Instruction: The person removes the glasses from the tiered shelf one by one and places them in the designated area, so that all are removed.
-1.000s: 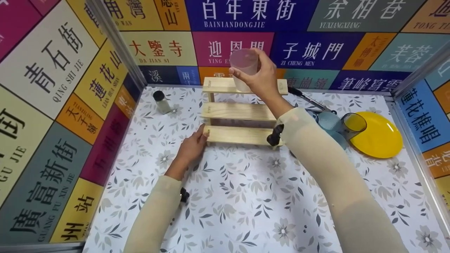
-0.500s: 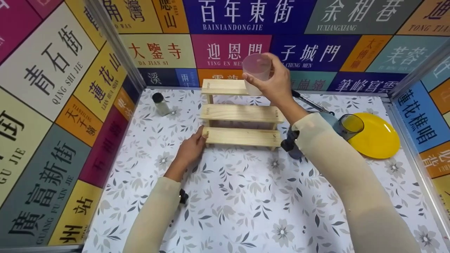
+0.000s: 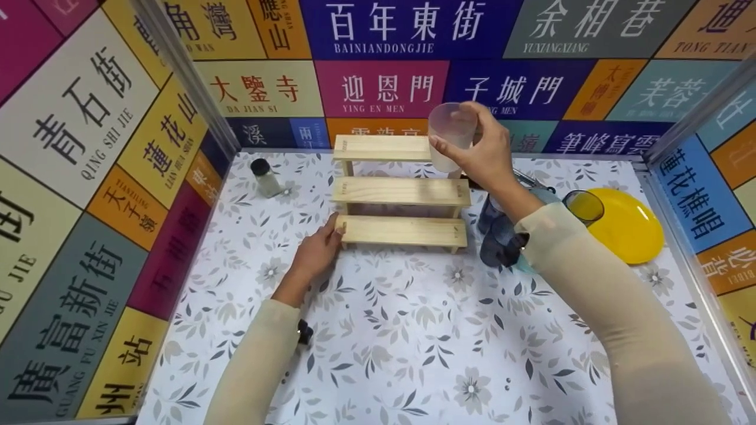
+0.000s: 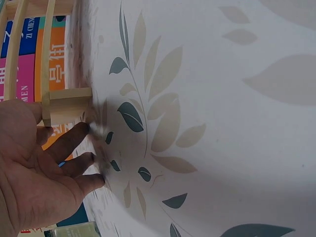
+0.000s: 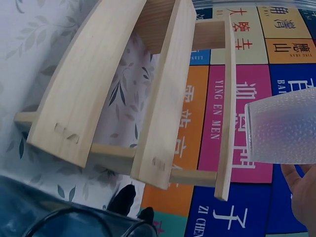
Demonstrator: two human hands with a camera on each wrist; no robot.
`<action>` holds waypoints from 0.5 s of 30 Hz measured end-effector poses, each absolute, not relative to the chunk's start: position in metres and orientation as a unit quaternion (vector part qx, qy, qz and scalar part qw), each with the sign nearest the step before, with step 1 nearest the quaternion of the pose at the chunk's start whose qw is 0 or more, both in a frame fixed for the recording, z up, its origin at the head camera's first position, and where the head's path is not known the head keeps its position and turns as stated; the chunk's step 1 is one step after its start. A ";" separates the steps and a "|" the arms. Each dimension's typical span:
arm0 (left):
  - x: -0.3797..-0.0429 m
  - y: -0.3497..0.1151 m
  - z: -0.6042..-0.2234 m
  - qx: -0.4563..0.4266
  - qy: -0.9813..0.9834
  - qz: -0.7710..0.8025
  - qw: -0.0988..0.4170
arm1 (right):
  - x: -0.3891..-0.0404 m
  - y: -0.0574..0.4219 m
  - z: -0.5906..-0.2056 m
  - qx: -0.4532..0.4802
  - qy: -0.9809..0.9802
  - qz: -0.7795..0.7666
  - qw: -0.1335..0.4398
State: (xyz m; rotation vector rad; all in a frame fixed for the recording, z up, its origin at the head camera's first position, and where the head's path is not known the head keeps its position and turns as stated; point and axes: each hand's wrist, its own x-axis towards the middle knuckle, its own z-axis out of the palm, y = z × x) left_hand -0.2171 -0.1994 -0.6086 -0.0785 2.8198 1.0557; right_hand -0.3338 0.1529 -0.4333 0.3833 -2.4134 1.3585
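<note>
A three-step wooden shelf rack [image 3: 401, 230] stands near the back wall. My left hand [image 3: 316, 254] holds the left end of its lowest step; in the left wrist view the thumb and a finger [image 4: 44, 134] lie at the board's end while other fingers stretch out over the cloth. My right hand [image 3: 493, 153] grips a translucent frosted cup [image 3: 447, 141] by its side. The cup is raised in front of the right part of the top step, apart from the wood in the right wrist view. All three steps carry nothing where they show.
Blue drinking glasses [image 3: 493, 242] stand right of the rack, partly behind my right arm. Farther right are a dark glass [image 3: 585, 206] and a yellow plate [image 3: 635, 230]. A small black-lidded bottle [image 3: 266, 180] stands left. Printed wall panels [image 3: 384, 88] enclose the flowered tablecloth [image 3: 384, 336].
My right hand has moved rightward and slightly down with the cup, from over the middle of the top step toward its right end. My left hand stays at the rack.
</note>
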 end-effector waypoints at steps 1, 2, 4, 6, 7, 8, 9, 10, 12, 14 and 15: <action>-0.217 -0.200 -0.609 -0.024 0.934 0.351 0.063 | -0.332 0.156 -0.434 0.136 -0.851 0.477 0.174; -0.217 -0.200 -0.609 -0.022 0.934 0.351 0.062 | -0.331 0.159 -0.435 0.139 -0.850 0.477 0.176; -0.218 -0.203 -0.614 -0.017 0.936 0.347 0.057 | -0.328 0.165 -0.437 0.141 -0.850 0.476 0.178; -0.219 -0.204 -0.614 -0.018 0.934 0.351 0.064 | -0.325 0.171 -0.438 0.142 -0.850 0.475 0.177; -0.219 -0.204 -0.615 -0.019 0.933 0.352 0.067 | -0.323 0.174 -0.439 0.140 -0.851 0.475 0.175; -0.220 -0.206 -0.617 -0.019 0.933 0.354 0.068 | -0.321 0.177 -0.439 0.138 -0.852 0.474 0.173; -0.222 -0.207 -0.620 -0.019 0.932 0.356 0.070 | -0.320 0.180 -0.440 0.134 -0.854 0.474 0.170; -0.226 -0.210 -0.630 -0.011 0.934 0.350 0.062 | -0.319 0.183 -0.440 0.131 -0.854 0.475 0.167; -0.230 -0.213 -0.639 -0.009 0.934 0.351 0.062 | -0.316 0.189 -0.441 0.125 -0.854 0.479 0.160; -0.236 -0.217 -0.654 0.001 0.938 0.343 0.047 | -0.314 0.194 -0.442 0.119 -0.855 0.480 0.157; -0.236 -0.218 -0.655 0.007 0.939 0.339 0.046 | -0.313 0.197 -0.443 0.117 -0.854 0.482 0.156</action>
